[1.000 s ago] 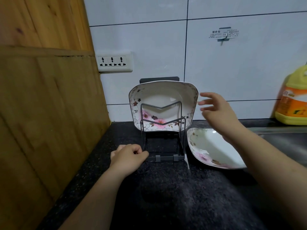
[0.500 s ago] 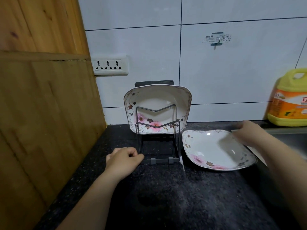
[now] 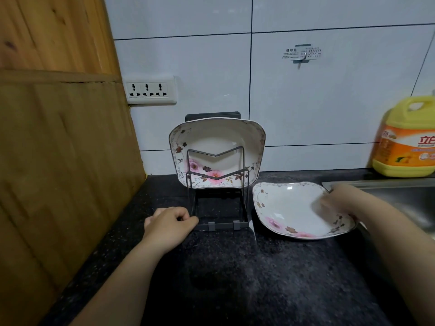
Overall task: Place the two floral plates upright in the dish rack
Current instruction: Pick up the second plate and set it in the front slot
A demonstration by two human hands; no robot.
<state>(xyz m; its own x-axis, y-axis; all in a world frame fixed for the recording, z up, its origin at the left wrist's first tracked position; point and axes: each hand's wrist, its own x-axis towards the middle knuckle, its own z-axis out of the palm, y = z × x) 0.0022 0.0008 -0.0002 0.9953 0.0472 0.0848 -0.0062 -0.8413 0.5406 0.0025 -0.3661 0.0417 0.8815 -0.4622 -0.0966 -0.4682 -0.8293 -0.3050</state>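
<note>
One floral plate (image 3: 217, 137) stands upright in the rear slot of the dark wire dish rack (image 3: 219, 225), facing me. The second floral plate (image 3: 287, 208) sits to the right of the rack, tilted with its right edge raised. My right hand (image 3: 339, 198) grips that right edge, thumb on the inner face. My left hand (image 3: 169, 223) is a closed fist resting on the counter against the rack's front left corner. The rack's front slots hold nothing.
A large wooden board (image 3: 58, 161) leans at the left. A yellow detergent jug (image 3: 407, 142) stands at the back right beside a steel sink (image 3: 400, 198). A wall socket (image 3: 150, 90) and tiled wall are behind. Dark speckled counter (image 3: 247, 278) spreads in front.
My right hand dropped from near the upright plate to the second plate's right edge and took hold of it, tilting it up. The left hand stayed at the rack.
</note>
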